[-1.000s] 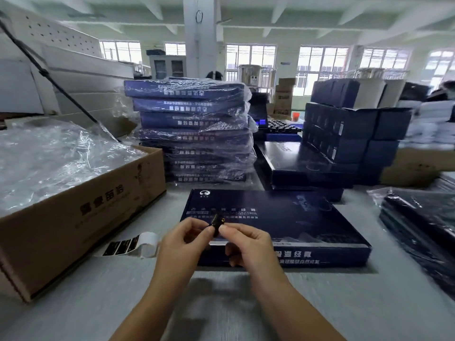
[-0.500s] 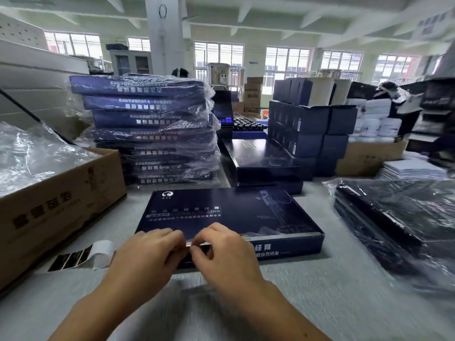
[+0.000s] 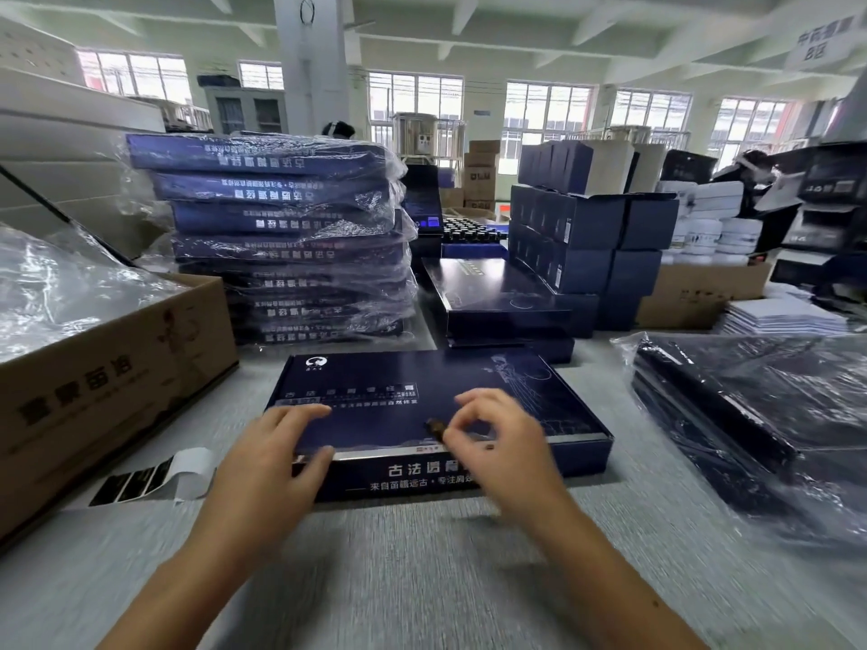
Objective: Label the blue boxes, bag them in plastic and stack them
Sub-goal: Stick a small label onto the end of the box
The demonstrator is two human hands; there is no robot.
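A flat dark blue box (image 3: 399,382) with white print lies on the grey table in front of me. My left hand (image 3: 267,466) rests on its near left corner, fingers flat on the lid and thumb at the front edge. Just above the box's near edge, my right hand (image 3: 506,443) pinches a small dark label (image 3: 435,426) between thumb and fingertips. A strip of dark labels on white backing (image 3: 140,480) lies on the table to the left. Behind the box rises a tall stack of blue boxes in plastic bags (image 3: 281,241).
A cardboard carton (image 3: 94,391) with clear plastic bags (image 3: 70,288) in it stands at the left. Unbagged flat boxes (image 3: 497,293) and small blue cartons (image 3: 586,236) stand behind. Dark boxes under plastic (image 3: 750,415) lie at the right. People work at the back.
Both hands were together at the box's near edge. Now they are apart: the left hand lies on the left corner, and the right has moved right, pinching a small label.
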